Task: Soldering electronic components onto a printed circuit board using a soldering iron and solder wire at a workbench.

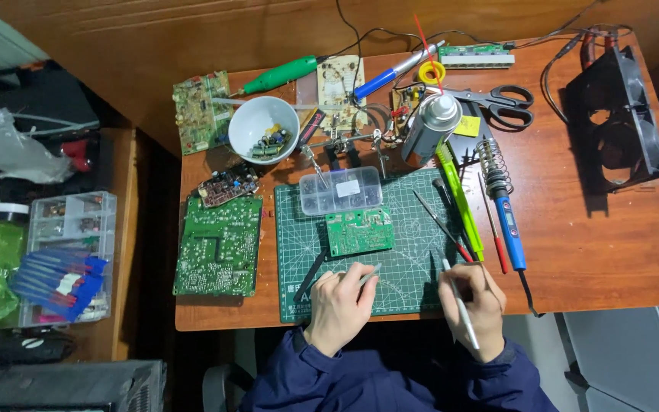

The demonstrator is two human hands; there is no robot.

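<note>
Hands are resting low on the green cutting mat (pixel 413 294) as I am watching remotely: left hand (pixel 339 305) is pinching slim metal tweezers (pixel 368 274), right hand (pixel 473 304) is gripping a white pen-like tool (pixel 461 311), small green circuit board (pixel 358 231) lying just beyond them.

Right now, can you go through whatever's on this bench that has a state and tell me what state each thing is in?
left hand: closed on tweezers
right hand: closed on a white pen-like tool
small circuit board: flat on the green mat, untouched
clear parts box: lid shut
white bowl: holding loose components
scissors: blades shut
blue soldering iron: lying flat on the table
spray can: upright
</note>
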